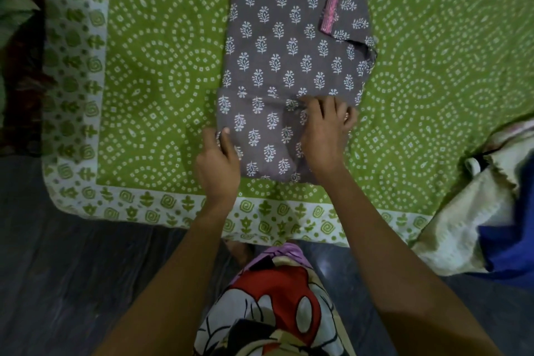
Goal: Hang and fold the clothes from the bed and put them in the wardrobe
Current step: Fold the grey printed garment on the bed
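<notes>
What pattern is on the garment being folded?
Grey garment with white leaf-like motifs and pink trim; best in head view.

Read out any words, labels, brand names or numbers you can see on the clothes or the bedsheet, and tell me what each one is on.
No readable text anywhere in this view.
On the grey printed garment: white leaf motifs only, no label showing.
On the pink trim: a woven pattern, too blurred to tell any lettering.
On the green bedsheet: dots and spirals, no words.
On the cartoon-print top the person wears: a picture only, no lettering visible.
</notes>
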The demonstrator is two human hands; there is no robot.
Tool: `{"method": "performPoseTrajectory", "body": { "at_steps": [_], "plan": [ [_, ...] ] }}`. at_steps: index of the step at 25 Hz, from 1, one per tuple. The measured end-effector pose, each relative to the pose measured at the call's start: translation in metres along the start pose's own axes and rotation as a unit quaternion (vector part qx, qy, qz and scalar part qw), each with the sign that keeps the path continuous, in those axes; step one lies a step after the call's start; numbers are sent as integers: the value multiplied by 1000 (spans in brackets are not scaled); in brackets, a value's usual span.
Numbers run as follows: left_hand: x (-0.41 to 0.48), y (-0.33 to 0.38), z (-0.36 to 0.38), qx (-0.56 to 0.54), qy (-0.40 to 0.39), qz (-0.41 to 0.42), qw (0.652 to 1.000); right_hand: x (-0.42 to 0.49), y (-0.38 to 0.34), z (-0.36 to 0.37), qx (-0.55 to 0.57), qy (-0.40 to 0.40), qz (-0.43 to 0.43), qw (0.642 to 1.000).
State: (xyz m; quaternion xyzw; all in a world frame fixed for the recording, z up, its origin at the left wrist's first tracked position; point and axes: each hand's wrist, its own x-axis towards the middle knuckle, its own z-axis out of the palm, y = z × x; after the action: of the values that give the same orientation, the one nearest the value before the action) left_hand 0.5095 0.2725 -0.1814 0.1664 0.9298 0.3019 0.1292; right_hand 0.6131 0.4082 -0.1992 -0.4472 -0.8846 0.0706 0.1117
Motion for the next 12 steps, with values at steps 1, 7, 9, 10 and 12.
{"method": "performPoseTrajectory", "body": {
  "at_steps": [1, 7, 9, 10, 12],
  "plan": [
    [-4, -5, -2, -2, 9, -8, 1000, 1, -5, 0, 12, -3, 5, 1000],
    [3, -10, 19, 130, -182, 244, 944, -37, -4, 8, 47, -110, -48, 992],
    [6, -18, 24, 159, -280, 274, 906, -50, 4, 12, 46, -170, -39, 984],
    [8, -22, 24, 171, -308, 288, 890, -54, 8, 12, 50, -196, -32, 979],
    [14, -31, 16, 204, -369, 320, 849, -59, 17, 4, 67, -272, -48, 959]
  ]
}}
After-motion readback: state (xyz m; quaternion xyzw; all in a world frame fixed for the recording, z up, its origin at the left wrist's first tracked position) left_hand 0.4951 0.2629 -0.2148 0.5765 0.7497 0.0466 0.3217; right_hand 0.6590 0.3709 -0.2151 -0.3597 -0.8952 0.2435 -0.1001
